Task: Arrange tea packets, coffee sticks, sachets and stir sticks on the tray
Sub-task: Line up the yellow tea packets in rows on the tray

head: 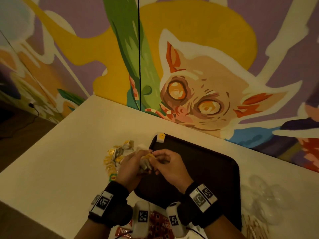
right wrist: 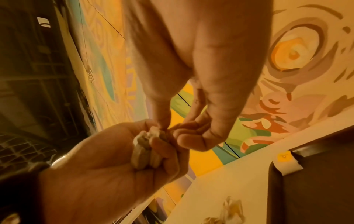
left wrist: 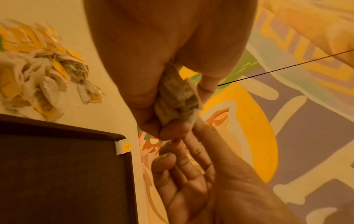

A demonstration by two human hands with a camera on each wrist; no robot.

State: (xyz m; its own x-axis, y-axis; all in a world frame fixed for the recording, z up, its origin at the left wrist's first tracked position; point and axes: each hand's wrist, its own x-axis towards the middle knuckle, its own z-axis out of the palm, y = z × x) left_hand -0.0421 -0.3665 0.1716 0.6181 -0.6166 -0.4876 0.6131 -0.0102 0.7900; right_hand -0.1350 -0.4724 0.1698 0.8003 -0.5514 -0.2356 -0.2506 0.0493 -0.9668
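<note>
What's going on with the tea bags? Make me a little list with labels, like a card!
Left hand: grips a bunch of tea bags
Right hand: pinches at the top of that bunch
Tray: dark, nothing laid on the part that shows; a paper tag on its far corner
Tea bag pile: loose on the table, left of the tray
Red packets: near edge, between the wrists

The left hand (right wrist: 107,163) grips a bunch of tea bags (right wrist: 145,145) while the right hand (right wrist: 191,75) pinches at the bunch's top with thumb and fingertips, above the pale table (right wrist: 220,189) beside the dark tray (right wrist: 316,181).
</note>
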